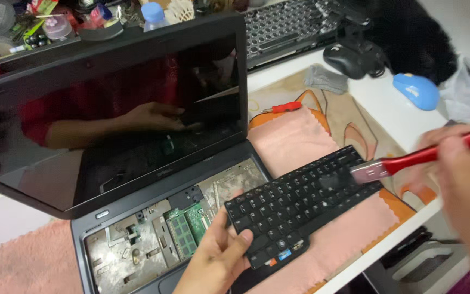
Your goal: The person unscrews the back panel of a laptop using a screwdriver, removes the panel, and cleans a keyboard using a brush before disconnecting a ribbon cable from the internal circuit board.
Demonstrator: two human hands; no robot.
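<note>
My left hand point(216, 256) grips the near left corner of a detached black laptop keyboard point(300, 204), holding it tilted over a pink cloth point(300, 141). In my right hand point(466, 185) is a red-handled brush point(409, 160); its blurred pale bristles sit at the keyboard's right end. Left of the keyboard lies an open black laptop point(110, 109) with the keyboard bay point(159, 234) exposed, showing dusty metal and a green circuit board. Its dark screen reflects an arm in red.
A small red-handled screwdriver point(284, 107) and a grey cloth point(326, 79) lie behind the pink cloth. A black mouse point(346, 61), a blue mouse point(417, 90) and a second keyboard point(289, 27) sit at the back. Clutter lines the shelf top left. The desk edge runs at lower right.
</note>
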